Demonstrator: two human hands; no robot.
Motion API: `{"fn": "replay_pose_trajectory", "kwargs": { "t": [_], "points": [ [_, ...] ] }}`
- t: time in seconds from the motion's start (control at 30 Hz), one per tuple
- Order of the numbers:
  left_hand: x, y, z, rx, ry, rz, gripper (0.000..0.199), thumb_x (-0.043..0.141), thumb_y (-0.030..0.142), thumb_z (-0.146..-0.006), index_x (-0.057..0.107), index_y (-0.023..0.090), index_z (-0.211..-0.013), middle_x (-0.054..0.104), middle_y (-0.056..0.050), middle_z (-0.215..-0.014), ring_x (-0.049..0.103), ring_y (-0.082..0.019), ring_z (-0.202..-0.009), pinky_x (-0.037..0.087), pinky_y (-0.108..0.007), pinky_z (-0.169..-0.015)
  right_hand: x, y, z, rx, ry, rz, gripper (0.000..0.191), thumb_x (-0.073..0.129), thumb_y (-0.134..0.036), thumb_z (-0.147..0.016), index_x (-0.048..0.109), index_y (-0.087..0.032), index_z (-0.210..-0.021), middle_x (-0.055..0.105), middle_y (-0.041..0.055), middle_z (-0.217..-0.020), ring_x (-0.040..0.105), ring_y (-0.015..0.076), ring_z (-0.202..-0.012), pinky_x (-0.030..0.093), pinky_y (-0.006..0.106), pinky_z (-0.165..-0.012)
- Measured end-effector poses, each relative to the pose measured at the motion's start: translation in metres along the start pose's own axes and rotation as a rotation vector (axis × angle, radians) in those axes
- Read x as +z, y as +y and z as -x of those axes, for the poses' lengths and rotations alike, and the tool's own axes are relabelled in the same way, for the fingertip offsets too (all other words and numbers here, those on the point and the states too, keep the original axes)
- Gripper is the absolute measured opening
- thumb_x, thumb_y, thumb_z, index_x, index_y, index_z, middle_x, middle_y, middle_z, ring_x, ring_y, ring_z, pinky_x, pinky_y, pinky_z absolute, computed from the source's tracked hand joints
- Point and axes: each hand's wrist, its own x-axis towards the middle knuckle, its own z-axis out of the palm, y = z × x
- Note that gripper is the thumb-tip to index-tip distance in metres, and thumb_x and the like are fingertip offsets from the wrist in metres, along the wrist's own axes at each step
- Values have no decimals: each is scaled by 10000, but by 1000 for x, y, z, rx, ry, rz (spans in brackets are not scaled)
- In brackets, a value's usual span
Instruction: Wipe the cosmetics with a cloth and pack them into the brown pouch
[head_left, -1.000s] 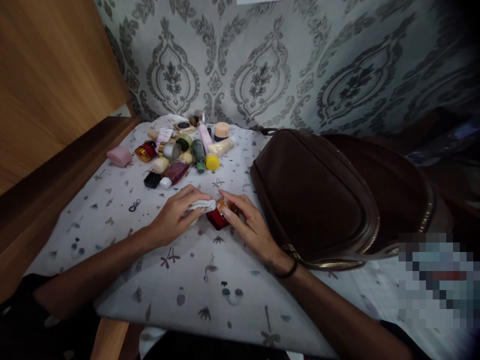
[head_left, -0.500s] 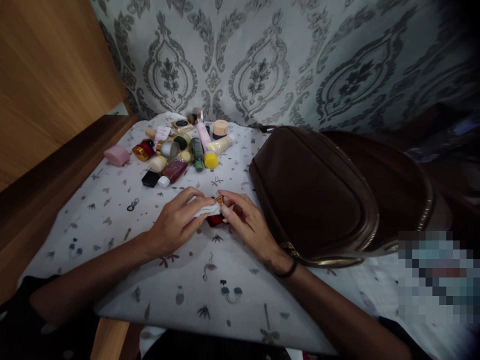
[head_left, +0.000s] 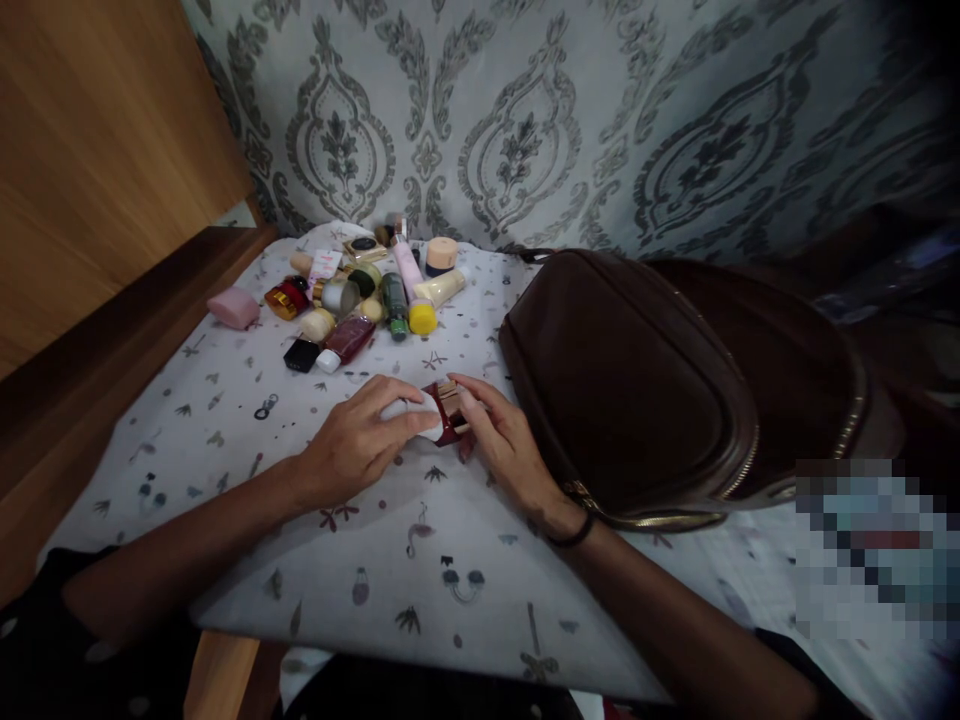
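My left hand is closed around a folded white cloth or pad, which it presses against a dark red container with a gold cap. My right hand grips the gold-capped end between thumb and fingers. The container lies on its side, low over the patterned cloth; the pad covers its left part. Beyond the hands, a maroon bottle with a white cap, a black box-like item and a yellow-capped tube lie in a cluster of cosmetics.
A large brown leather bag with gold zips stands close to my right hand. A pink soap-shaped item sits at the left of the cosmetics. A wooden ledge borders the left side, and a patterned curtain or wall rises behind.
The red container has turned in my hands, so its gold cap now shows more to the right. The pad has shifted over its left part. The cosmetics and bag stay put.
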Motion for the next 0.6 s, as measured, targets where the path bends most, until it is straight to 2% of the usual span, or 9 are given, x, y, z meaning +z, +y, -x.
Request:
{"fn": "replay_pose_trajectory", "kwargs": {
  "t": [0.13, 0.33, 0.53, 0.6],
  "points": [
    [1, -5, 0, -22, -13, 41, 265, 473, 84, -969, 640, 191, -1144, 608, -109, -1131, 590, -208, -1036, 518, -353, -862, 0, 0, -2, 66, 22, -41, 533, 502, -572, -936, 597, -161, -1262, 656, 64, -936, 551, 110, -549, 495, 257, -478],
    [2, -10, 2, -129, -15, 160, 260, 503, 106, -958, 621, 189, -1174, 589, -86, -1116, 597, -193, -1052, 516, -332, -893, 0, -6, -1, 109, -7, -38, 558, 606, -515, -872, 562, -179, -1315, 623, 90, -1087, 557, 108, -592, 499, 268, -502],
    [2, -9, 2, -224, -1, 248, 238, 516, 179, -981, 617, 189, -1196, 605, -63, -1036, 607, -183, -989, 511, -313, -854, 1, -11, 1, 71, -16, -68, 424, 665, -483, -825, 607, -210, -1145, 634, 58, -1030, 540, 112, -640, 436, 225, -472],
    [2, -7, 1, -239, 5, 267, 228, 519, 198, -986, 620, 185, -1190, 618, -61, -1013, 612, -179, -958, 509, -306, -834, 1, -12, 1, 53, -19, -51, 415, 659, -479, -833, 612, -218, -1152, 645, 40, -972, 537, 116, -637, 422, 228, -478]
  ]
}}
